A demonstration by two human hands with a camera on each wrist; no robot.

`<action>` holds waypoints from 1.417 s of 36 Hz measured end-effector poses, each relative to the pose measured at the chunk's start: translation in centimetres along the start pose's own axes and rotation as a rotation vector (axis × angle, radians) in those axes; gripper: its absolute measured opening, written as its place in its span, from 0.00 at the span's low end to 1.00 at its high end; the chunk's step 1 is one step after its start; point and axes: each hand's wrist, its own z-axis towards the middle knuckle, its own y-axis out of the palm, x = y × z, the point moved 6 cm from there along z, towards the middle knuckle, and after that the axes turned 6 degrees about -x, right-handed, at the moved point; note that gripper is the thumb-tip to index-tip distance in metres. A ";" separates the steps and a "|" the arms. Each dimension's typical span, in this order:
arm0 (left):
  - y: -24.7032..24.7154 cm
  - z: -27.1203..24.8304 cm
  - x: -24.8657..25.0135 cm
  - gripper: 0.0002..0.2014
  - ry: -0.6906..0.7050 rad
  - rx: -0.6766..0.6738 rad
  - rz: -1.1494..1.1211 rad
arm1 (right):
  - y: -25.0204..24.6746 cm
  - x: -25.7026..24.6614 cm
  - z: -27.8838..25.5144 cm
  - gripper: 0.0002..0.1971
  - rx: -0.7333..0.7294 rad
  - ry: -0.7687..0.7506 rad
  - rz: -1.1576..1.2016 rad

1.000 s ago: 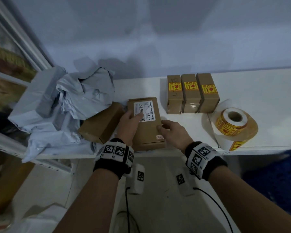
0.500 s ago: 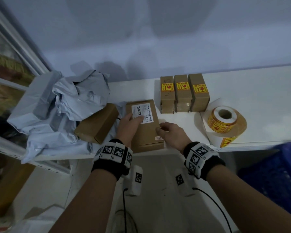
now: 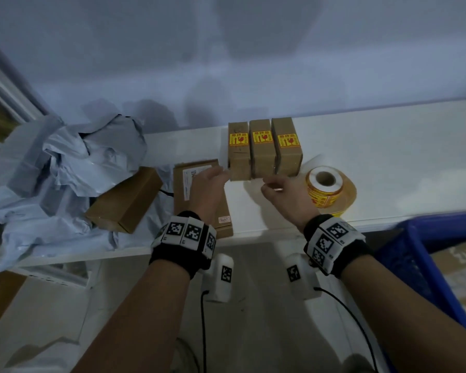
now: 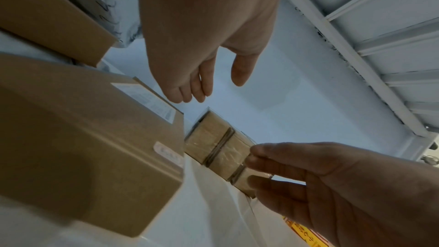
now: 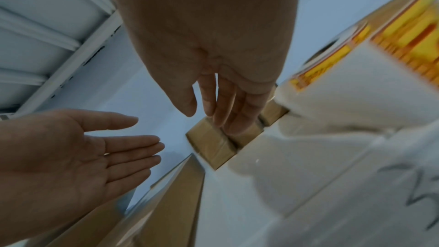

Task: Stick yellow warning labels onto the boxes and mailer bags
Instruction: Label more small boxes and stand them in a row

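Note:
Three small brown boxes (image 3: 262, 157) stand side by side on the white shelf (image 3: 388, 162), each with a yellow warning label on top. A flat brown box (image 3: 183, 189) with a white shipping label lies to their left. My left hand (image 3: 213, 179) hovers over that flat box, fingers straight and holding nothing, pointing toward the leftmost small box. My right hand (image 3: 275, 184) is open too, its fingertips (image 5: 228, 119) at the near ends of the small boxes (image 5: 211, 144). The roll of yellow labels (image 3: 324, 191) sits just right of my right hand.
Another brown box (image 3: 124, 200) lies tilted against a heap of grey mailer bags (image 3: 65, 170) on the left of the shelf. A blue crate (image 3: 428, 251) holding a carton stands below the shelf edge at the right. The wall closes off the back.
Both hands have left the flat box and moved forward and right to the three labelled boxes. The flat box stays where it was.

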 end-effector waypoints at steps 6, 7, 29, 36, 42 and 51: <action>3.5 -0.5 0.4 0.06 -0.009 -0.083 0.050 | -3.4 0.9 -1.0 0.18 0.035 -0.061 -0.213; 4.2 -0.6 0.4 0.05 -0.001 -0.096 0.050 | -3.9 1.0 -1.2 0.19 0.026 -0.065 -0.260; 9.2 -1.3 -1.1 0.06 0.034 -0.304 0.127 | -5.2 4.9 -1.5 0.03 0.025 0.092 -0.369; 9.0 -1.1 -2.2 0.17 -0.030 -0.301 0.112 | -4.9 3.3 -1.4 0.13 0.118 0.052 -0.115; 9.6 -1.0 -2.6 0.22 -0.085 -0.371 -0.021 | -4.1 2.7 -1.1 0.03 0.106 0.014 0.165; 8.4 0.3 -2.6 0.22 0.005 -0.297 -0.095 | -4.0 3.2 -0.4 0.14 0.205 0.008 0.359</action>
